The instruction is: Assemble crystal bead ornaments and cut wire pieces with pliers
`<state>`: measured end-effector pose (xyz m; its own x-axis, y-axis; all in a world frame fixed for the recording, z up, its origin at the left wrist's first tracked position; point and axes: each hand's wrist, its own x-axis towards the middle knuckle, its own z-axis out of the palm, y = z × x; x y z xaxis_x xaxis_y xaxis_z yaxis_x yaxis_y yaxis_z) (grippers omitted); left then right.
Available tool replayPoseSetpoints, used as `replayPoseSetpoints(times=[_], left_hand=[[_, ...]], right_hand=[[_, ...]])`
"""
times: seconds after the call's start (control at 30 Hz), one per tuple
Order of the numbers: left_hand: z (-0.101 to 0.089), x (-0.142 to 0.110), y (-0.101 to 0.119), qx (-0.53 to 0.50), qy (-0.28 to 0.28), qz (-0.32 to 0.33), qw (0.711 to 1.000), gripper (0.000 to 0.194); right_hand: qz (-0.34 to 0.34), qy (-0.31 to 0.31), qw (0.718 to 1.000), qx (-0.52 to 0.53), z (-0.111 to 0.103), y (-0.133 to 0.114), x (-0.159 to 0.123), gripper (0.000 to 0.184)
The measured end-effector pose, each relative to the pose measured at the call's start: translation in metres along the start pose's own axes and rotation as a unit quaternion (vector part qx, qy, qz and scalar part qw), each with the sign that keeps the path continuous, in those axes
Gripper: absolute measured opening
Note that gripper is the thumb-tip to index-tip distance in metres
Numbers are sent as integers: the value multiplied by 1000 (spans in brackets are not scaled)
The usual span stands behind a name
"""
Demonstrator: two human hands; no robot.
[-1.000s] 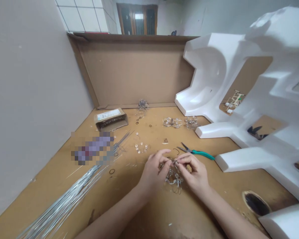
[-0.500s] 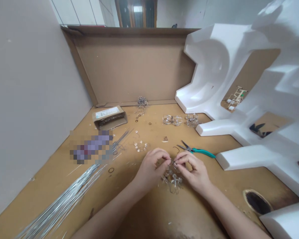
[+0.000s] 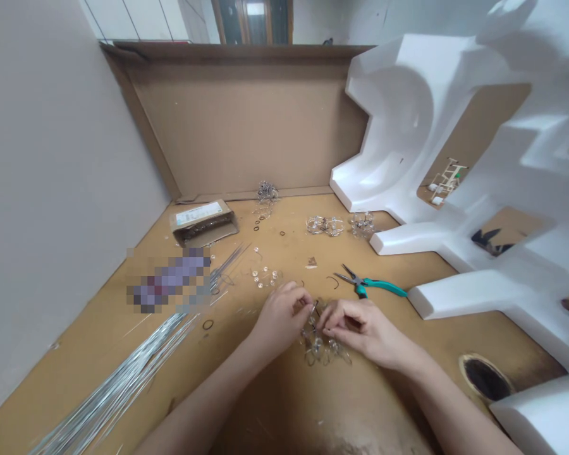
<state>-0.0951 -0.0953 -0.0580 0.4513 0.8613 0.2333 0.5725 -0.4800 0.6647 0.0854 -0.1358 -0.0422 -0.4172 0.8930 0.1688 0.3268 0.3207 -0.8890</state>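
A piece of bent silvery wire with clear beads [image 3: 317, 346] hangs between my two hands just above the tabletop. My left hand [image 3: 284, 314] is closed, with thumb and forefinger pinching its upper left end. Beside those fingertips a short dark strand [image 3: 317, 308] shows. On the right side of the piece, my right hand [image 3: 363, 330] has thumb and forefinger pressed together against the wire; what exactly lies in that pinch is too small to make out. Just beyond my right hand lie needle-nose pliers [image 3: 360, 282] with teal handles, jaws apart.
Long straight wires [image 3: 142, 360] lie at the left, near an open small cardboard box [image 3: 203, 222] and a pixelated patch. Loose clear beads [image 3: 265, 277] and dark rings [image 3: 208, 325] are scattered about. Finished-looking wire forms [image 3: 325, 225] stand farther back. White foam packing [image 3: 436, 240] borders the right.
My right hand has turned and its fingertips have shifted left and down along the beaded wire. My left hand has moved slightly left. The view has shifted a little.
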Motion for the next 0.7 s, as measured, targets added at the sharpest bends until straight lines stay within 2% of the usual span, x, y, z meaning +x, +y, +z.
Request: replayPoseSetpoints(times=[0.13, 0.23, 0.37, 0.5, 0.6, 0.7], left_hand=[[-4, -3, 10, -2, 13, 17, 1000, 12], [-10, -7, 20, 48, -6, 63, 997, 14], [-16, -10, 29, 94, -21, 120, 988, 18], [-15, -9, 30, 100, -10, 143, 985, 18], [-10, -9, 28, 96, 15, 140, 985, 16], [-4, -9, 26, 73, 41, 112, 990, 14]], right_hand=[[125, 94, 987, 33, 2, 5, 5, 17], [165, 119, 975, 93, 1, 7, 7, 22], [143, 88, 984, 68, -1, 7, 6, 19], [77, 46, 996, 17, -1, 1, 3, 17], [49, 15, 999, 1, -1, -3, 3, 16], [84, 29, 996, 16, 0, -5, 5, 14]])
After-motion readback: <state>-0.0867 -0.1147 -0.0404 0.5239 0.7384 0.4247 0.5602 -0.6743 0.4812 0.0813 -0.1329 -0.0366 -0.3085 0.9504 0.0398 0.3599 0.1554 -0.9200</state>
